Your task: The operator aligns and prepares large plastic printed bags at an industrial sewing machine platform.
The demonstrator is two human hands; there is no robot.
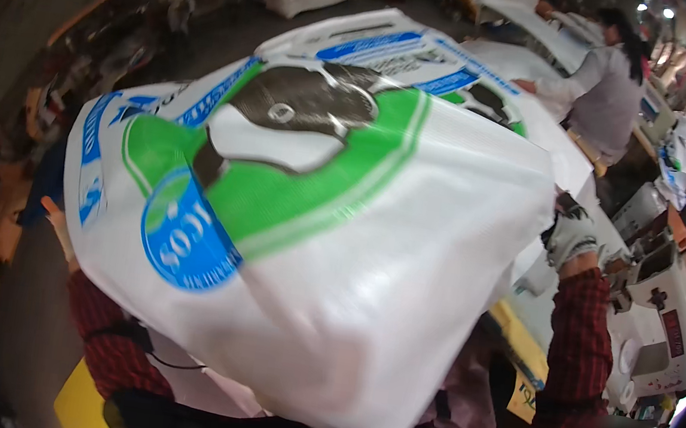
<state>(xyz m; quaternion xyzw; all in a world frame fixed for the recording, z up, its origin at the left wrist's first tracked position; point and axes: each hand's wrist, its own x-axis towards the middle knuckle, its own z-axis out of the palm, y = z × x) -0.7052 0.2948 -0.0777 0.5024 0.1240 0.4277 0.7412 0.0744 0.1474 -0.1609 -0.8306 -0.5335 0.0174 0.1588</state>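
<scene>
A large white woven sack printed in green, blue and black fills the middle of the view, lifted up in front of me. My right hand, in a light work glove, grips the sack's right edge; its sleeve is red plaid. My left hand is mostly hidden behind the sack's left edge, with only a bit of it showing above the red plaid sleeve. Whether it grips the sack cannot be told.
More printed white sacks lie flat on a long table behind. A person in a grey top works at the far right. A white sewing machine stands at the right. Clutter lines the left wall.
</scene>
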